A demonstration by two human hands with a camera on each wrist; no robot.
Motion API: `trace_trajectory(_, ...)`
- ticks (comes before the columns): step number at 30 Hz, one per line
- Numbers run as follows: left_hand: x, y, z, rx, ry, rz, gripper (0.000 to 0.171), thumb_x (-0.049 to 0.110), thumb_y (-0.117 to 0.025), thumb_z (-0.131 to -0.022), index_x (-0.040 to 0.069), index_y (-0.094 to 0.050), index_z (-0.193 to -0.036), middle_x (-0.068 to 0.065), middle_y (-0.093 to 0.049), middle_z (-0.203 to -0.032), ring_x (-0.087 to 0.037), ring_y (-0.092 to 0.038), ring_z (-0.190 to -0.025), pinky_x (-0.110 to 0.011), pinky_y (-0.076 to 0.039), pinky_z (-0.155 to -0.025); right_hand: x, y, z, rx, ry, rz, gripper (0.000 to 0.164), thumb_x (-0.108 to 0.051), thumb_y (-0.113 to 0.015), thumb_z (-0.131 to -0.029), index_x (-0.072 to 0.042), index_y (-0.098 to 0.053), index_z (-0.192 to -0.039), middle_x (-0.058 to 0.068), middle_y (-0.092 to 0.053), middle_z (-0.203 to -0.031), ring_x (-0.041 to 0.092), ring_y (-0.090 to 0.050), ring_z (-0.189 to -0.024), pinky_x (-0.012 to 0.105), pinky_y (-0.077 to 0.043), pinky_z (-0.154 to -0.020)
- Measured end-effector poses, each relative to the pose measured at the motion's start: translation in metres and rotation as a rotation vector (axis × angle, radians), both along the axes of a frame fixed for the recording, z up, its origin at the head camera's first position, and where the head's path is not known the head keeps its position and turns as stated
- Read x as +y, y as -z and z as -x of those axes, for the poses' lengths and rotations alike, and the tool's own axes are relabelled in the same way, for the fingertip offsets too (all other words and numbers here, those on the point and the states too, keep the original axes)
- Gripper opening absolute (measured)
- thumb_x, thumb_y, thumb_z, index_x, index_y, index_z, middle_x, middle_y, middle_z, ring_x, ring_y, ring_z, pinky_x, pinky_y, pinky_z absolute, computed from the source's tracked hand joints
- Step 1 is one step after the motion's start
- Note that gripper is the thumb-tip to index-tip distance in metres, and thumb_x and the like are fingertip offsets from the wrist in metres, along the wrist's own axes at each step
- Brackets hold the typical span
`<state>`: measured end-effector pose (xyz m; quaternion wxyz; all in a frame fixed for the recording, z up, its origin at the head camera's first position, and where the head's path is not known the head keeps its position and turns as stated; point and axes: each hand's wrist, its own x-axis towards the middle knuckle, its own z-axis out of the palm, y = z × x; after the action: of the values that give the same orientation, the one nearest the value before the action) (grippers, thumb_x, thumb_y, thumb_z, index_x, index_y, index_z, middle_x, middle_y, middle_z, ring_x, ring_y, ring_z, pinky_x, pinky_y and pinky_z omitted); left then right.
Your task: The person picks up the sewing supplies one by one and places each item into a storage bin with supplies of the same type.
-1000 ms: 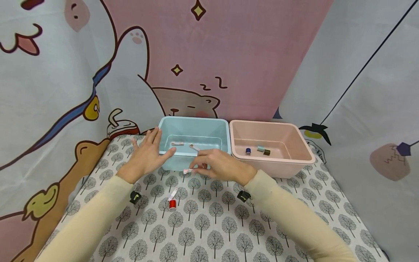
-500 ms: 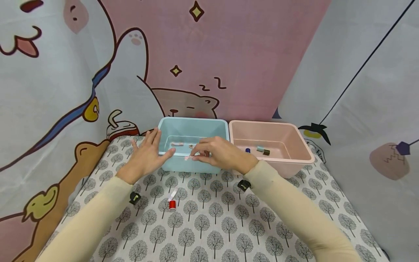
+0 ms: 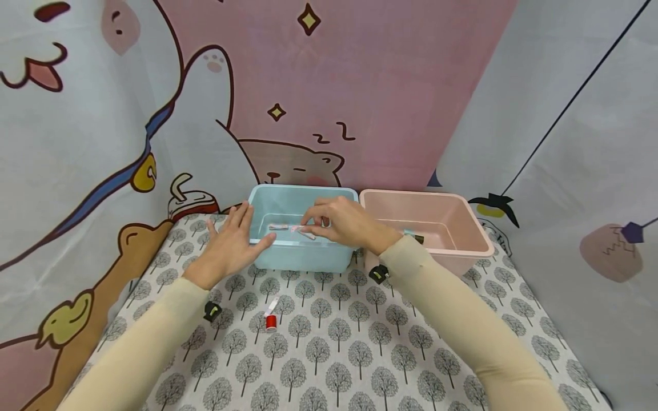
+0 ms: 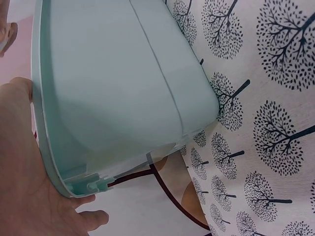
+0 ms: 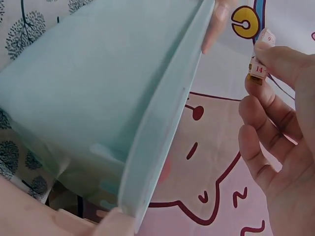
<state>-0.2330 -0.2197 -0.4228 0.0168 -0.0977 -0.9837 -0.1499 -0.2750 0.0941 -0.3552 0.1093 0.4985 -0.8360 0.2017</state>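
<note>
Right hand (image 3: 349, 222) pinches a tape strip (image 5: 259, 69), partly hidden behind the thumb, running left-to-right, tip poking left; left hand (image 3: 227, 242) just rests straight-fingered on the blue bin (image 3: 303, 260).

"How's the pale blue rectangular plastic bin (image 3: 303, 258)?"

"One plain shade, as is the peach-pink rectangular plastic bin (image 3: 413, 201). The thin white folded tape (image 5: 259, 70) carries red numerals and a brassy end."

"And the flat white cloth (image 3: 339, 394)?"

"Repeating dark-grey, round-crowned trees. The small cylindrical thread spool (image 3: 271, 323) is bright red, the long fabric sleeves (image 3: 139, 342) plain cream."

"The pink-and-white fabric backdrop (image 3: 390, 85)?"

"Cartoon animals outlined in dark brown, plus yellow four-pointed stars."
</note>
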Motion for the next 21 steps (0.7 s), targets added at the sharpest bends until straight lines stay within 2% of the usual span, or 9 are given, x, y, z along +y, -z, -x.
trace_trajectory(4, -0.001, 0.001, 0.001, 0.004, -0.003, 0.003, 0.117, 0.09, -0.03, -0.112, 0.004, -0.007, -0.188, -0.019, 0.0, -0.198, -0.053, -0.003, -0.183, -0.095, 0.008, -0.133, -0.001, -0.005, 0.007, 0.0, 0.049, -0.021, 0.01, -0.022, -0.085, -0.109, -0.022, -0.091, -0.117, -0.003, -0.081, -0.101, 0.014, -0.073, -0.086, 0.029, -0.062, -0.076)
trace_trajectory(10, -0.002, 0.001, 0.001, 0.011, -0.001, 0.009, 0.116, 0.089, -0.031, -0.112, 0.004, -0.008, -0.188, -0.019, -0.001, -0.198, -0.053, -0.004, -0.183, -0.095, 0.007, -0.133, -0.002, -0.011, 0.019, -0.062, 0.107, -0.055, 0.01, -0.024, -0.085, -0.11, -0.022, -0.092, -0.117, 0.002, -0.082, -0.112, 0.023, -0.079, -0.097, 0.034, -0.066, -0.083)
trace_trajectory(18, -0.003, 0.003, 0.002, 0.014, 0.002, 0.013, 0.118, 0.091, -0.029, -0.111, 0.003, -0.008, -0.188, -0.018, 0.001, -0.198, -0.053, -0.003, -0.183, -0.094, 0.008, -0.133, -0.009, -0.016, 0.038, -0.086, 0.206, -0.09, 0.01, -0.027, -0.085, -0.11, -0.024, -0.092, -0.115, -0.003, -0.082, -0.104, 0.014, -0.074, -0.09, 0.033, -0.064, -0.076)
trace_trajectory(21, -0.003, 0.003, 0.002, 0.012, 0.004, 0.012, 0.118, 0.091, -0.029, -0.111, 0.003, -0.007, -0.188, -0.018, 0.001, -0.198, -0.053, -0.002, -0.183, -0.094, 0.009, -0.133, -0.01, -0.017, 0.045, -0.082, 0.206, -0.094, 0.01, -0.025, -0.085, -0.11, -0.021, -0.092, -0.116, -0.001, -0.082, -0.104, 0.016, -0.076, -0.091, 0.034, -0.066, -0.08)
